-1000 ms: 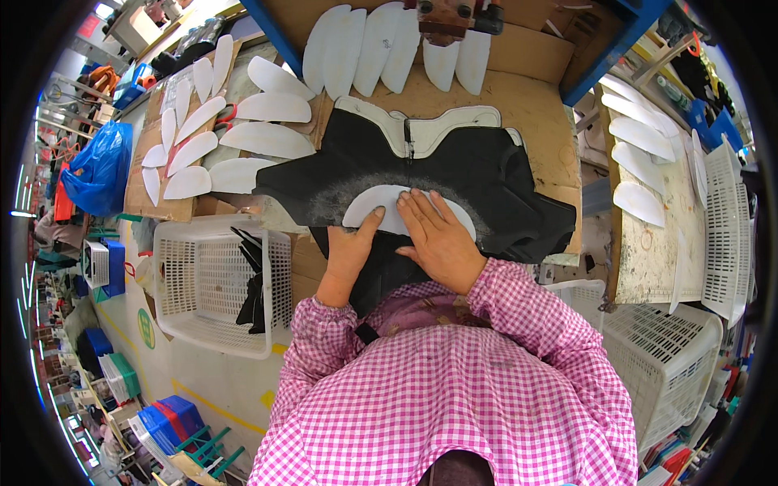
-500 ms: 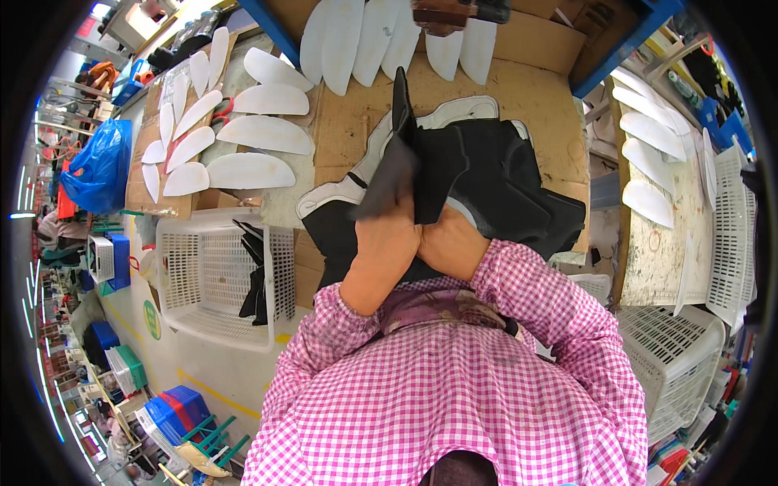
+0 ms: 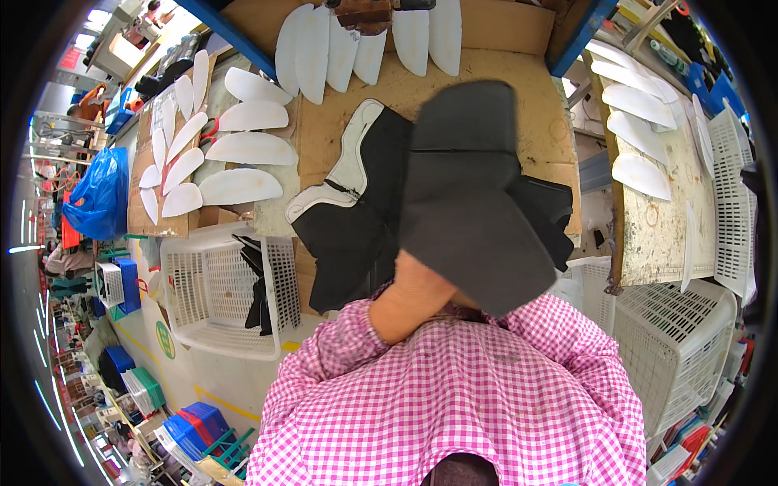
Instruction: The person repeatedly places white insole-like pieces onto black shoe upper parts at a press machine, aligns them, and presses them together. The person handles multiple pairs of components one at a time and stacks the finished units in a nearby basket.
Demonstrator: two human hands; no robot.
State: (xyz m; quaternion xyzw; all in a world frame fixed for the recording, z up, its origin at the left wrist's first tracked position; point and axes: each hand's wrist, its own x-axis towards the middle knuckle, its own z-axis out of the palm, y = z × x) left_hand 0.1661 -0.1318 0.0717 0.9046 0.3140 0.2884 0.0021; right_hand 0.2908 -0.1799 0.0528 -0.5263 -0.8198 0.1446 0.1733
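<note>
A dark, boot-shaped panel [image 3: 478, 202] with a seam across its upper part is raised broad side up before my chest. My left hand [image 3: 417, 292] holds it from beneath at the near left edge; its fingers are hidden behind the panel. Only a sliver of my right hand [image 3: 463, 300] shows under the near edge, so its grip cannot be seen. Below the raised panel, more black boot-shaped pieces [image 3: 348, 251] lie on the cardboard-covered table, one with a white stitched part [image 3: 356, 146] along its edge.
White curved pieces [image 3: 251, 150] lie in rows on the left, and others [image 3: 312, 57] line the back. A side table [image 3: 664, 243] on the right bears more. White plastic baskets [image 3: 219, 324] stand low at both sides. Blue posts [image 3: 579, 36] flank the back.
The dark panel, edge-on and blurred before, is now turned flat and spread across the middle. My left hand has moved right and nearer. My right hand has gone mostly behind the panel.
</note>
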